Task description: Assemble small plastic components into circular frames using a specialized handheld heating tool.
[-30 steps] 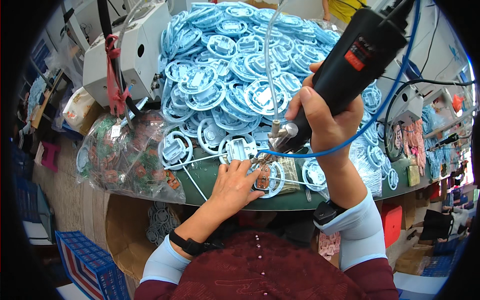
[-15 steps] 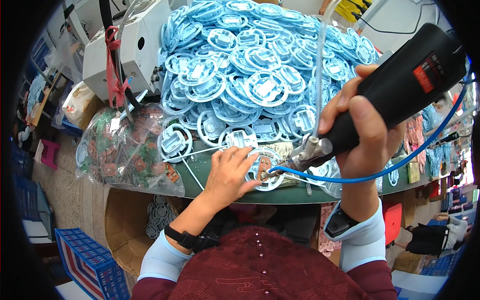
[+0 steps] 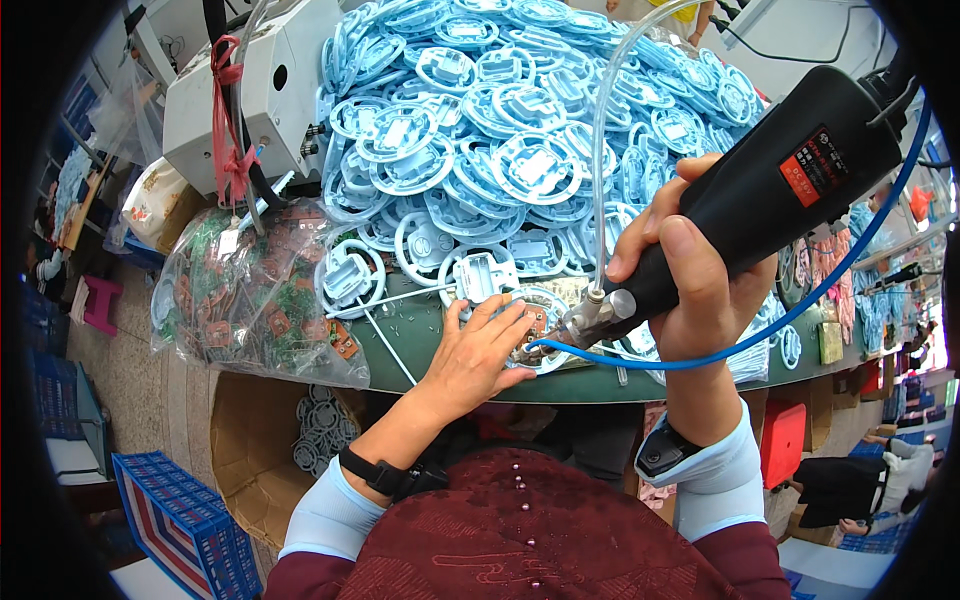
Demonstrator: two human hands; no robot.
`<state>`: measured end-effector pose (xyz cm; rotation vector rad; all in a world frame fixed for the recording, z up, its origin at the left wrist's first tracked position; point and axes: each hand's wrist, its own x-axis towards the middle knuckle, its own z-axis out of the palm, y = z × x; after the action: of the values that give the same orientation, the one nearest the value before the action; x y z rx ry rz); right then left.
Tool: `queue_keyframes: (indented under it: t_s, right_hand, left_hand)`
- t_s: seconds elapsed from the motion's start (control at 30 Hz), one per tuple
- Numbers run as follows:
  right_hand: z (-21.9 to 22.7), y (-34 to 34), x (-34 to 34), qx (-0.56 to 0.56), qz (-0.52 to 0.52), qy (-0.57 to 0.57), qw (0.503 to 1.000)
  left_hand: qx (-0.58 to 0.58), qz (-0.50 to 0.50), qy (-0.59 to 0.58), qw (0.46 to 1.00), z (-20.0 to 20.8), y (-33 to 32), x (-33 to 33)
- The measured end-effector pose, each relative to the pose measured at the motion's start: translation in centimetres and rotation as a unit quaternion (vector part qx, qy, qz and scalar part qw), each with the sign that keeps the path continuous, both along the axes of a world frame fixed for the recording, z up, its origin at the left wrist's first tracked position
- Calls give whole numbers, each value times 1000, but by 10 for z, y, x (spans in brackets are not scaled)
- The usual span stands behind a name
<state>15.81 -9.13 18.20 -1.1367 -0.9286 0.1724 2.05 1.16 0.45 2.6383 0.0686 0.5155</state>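
Observation:
My right hand [image 3: 700, 275] is wrapped around a black electric screwdriver [image 3: 775, 185], tilted with its metal tip end down at the left. Its tip meets a small brown circuit board [image 3: 537, 318] in a round light blue plastic housing [image 3: 560, 300] on the bench. My left hand [image 3: 478, 352] holds that housing down, fingers across its left side and thumb at its near rim. Part of the housing is hidden under my fingers and the tool. A blue hose [image 3: 700, 362] and a clear tube [image 3: 603, 170] run to the screwdriver's nose.
A tall heap of light blue housings [image 3: 475, 120] covers the bench behind my hands. To the left lie a clear bag of circuit boards [image 3: 265, 300] and a white machine box [image 3: 245, 110]. Below stand a cardboard box [image 3: 245, 450] and a blue crate [image 3: 185, 520].
The screwdriver and my right hand have shifted left and slightly lower. My left hand has moved slightly to the right over the housing, its fingers covering more of the housing.

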Motion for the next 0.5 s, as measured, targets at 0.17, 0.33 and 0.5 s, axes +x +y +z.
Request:
queue_keyframes:
  t_s: [0.17,0.33,0.5]
  right_hand:
    - [-1,-1,-10,7,-18,6,1000]
    - [4,6,-6,-17,-4,9,1000]
    - [41,1,-3,62,-15,-51,997]
  left_hand:
    - [4,-4,-4,1000,2,-2,0]
    - [-40,13,25,999,3,-1,0]
    - [-6,28,-127,991,6,6,6]
